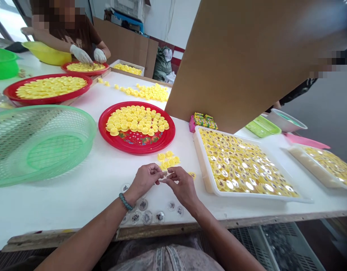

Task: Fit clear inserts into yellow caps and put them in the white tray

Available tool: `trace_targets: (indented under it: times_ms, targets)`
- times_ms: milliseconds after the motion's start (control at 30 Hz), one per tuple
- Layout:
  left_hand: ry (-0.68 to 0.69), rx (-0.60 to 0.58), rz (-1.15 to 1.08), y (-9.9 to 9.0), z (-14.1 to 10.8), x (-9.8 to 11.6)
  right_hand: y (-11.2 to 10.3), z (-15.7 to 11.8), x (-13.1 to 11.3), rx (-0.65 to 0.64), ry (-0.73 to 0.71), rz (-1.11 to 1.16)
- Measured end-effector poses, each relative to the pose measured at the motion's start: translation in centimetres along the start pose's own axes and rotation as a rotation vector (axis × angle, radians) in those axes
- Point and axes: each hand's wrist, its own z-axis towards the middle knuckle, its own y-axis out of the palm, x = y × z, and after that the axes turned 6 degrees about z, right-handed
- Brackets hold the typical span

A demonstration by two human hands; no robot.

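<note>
My left hand [146, 178], with a bead bracelet [126, 201] at its wrist, is closed in a pinch above the white table. Facing it, my right hand [183, 186] is pinched too, and the fingertips of both nearly meet. Whatever lies between them is small, mostly hidden, and I cannot make it out. Around and below my hands lie several clear round discs [147, 217] with dark pictures in them. Just beyond my fingers sits a small group of yellow plastic caps [168, 163]. One yellow piece [192, 175] lies beside my right hand.
A red tray [136, 147] of yellow caps stands ahead, a green basket [60, 146] left. To the right is a white bin [205, 165] full of finished-looking yellow pieces, behind it a cardboard panel [232, 60]. Across the table a gloved co-worker [81, 54] handles another red tray.
</note>
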Motion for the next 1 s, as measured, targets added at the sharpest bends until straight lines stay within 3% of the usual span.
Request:
trace_targets:
  times_ms: [200,367,400,500,600,800,1000]
  targets:
    - [-0.014,-0.021,-0.009,-0.5,0.0,0.0,0.9,0.2,0.0,-0.01,-0.017,-0.068]
    - [0.174,0.321,0.615,-1.1,0.1,-0.1,-0.3,0.0,0.9,-0.027,-0.007,-0.088]
    - [0.212,0.343,0.719,-1.1,0.3,-0.3,-0.7,-0.2,1.1,-0.037,0.001,-0.097]
    - [0.262,0.242,0.854,-0.8,1.1,-0.9,-1.4,-0.6,1.6,-0.069,0.022,-0.121]
    - [0.252,0.127,0.844,-0.7,1.5,-1.2,-1.9,-0.9,1.8,-0.108,0.016,-0.143]
    - [0.277,-0.075,0.652,-0.5,1.2,-1.4,-2.9,-0.3,1.8,-0.207,-0.005,-0.175]
    - [0.19,-0.133,0.43,-0.1,1.5,-2.4,-2.7,1.3,2.0,-0.372,-0.136,-0.203]
